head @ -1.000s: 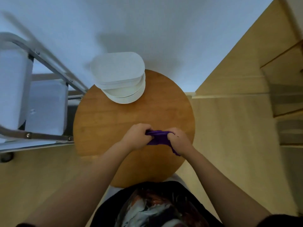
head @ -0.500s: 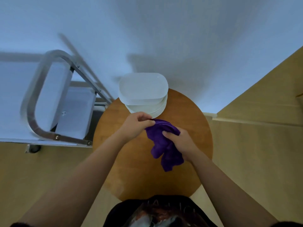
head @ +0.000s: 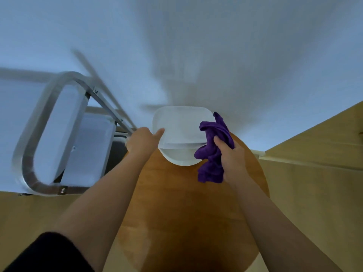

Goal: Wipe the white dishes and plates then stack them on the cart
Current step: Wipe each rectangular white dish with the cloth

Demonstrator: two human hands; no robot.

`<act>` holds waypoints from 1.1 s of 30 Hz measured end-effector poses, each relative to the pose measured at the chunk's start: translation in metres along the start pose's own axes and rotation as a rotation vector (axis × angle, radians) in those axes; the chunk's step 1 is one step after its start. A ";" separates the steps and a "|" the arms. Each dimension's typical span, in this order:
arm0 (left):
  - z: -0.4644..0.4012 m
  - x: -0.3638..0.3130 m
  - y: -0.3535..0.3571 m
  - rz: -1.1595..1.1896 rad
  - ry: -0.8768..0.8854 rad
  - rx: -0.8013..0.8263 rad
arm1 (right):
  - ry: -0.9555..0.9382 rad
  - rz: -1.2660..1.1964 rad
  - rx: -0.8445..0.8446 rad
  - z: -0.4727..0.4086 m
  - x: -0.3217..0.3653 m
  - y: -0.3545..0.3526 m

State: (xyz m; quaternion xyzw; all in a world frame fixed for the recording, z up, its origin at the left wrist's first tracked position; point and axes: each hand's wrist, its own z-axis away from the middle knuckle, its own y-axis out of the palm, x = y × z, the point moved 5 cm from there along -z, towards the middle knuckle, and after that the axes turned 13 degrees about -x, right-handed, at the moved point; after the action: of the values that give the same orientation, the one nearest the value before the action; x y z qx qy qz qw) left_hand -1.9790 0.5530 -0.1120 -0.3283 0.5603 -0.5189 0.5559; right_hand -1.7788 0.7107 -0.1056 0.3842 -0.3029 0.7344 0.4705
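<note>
A stack of white dishes [head: 180, 126] stands at the far edge of a round wooden table [head: 186, 203], a rounded rectangular dish on top of round plates [head: 181, 159]. My left hand [head: 142, 141] grips the top dish's left rim, thumb on the upper face. My right hand [head: 230, 156] holds a bunched purple cloth [head: 213, 148] against the right side of the stack. The cart [head: 64, 134], with a metal frame and white shelves, is at the left of the table.
A pale wall rises right behind the table and cart. Wooden floor [head: 314, 193] lies to the right and left of the table. A cart wheel shows at the lower left under the frame.
My left hand let go of the purple cloth and took the left rim of the top dish. My right hand carried the cloth to the stack's right side. The view tilted up.
</note>
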 end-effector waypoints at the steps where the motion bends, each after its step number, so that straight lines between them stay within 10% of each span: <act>1: -0.002 -0.002 0.003 -0.063 0.031 0.007 | -0.003 -0.002 -0.013 -0.001 0.001 0.002; 7: -0.018 -0.001 0.014 0.006 0.050 0.070 | -0.011 0.008 -0.065 -0.005 0.001 0.004; 24: 0.009 -0.011 0.016 1.272 -0.558 0.144 | 0.043 -0.099 -0.195 0.003 0.010 -0.017; 33: 0.067 -0.009 -0.017 1.354 -0.556 0.090 | -0.441 0.116 0.063 0.066 0.069 0.010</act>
State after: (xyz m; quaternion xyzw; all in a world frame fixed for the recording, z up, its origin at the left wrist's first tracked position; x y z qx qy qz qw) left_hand -1.9160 0.5431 -0.0830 -0.0067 0.4569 0.0181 0.8893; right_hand -1.7878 0.6854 -0.0139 0.5317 -0.3969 0.6676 0.3376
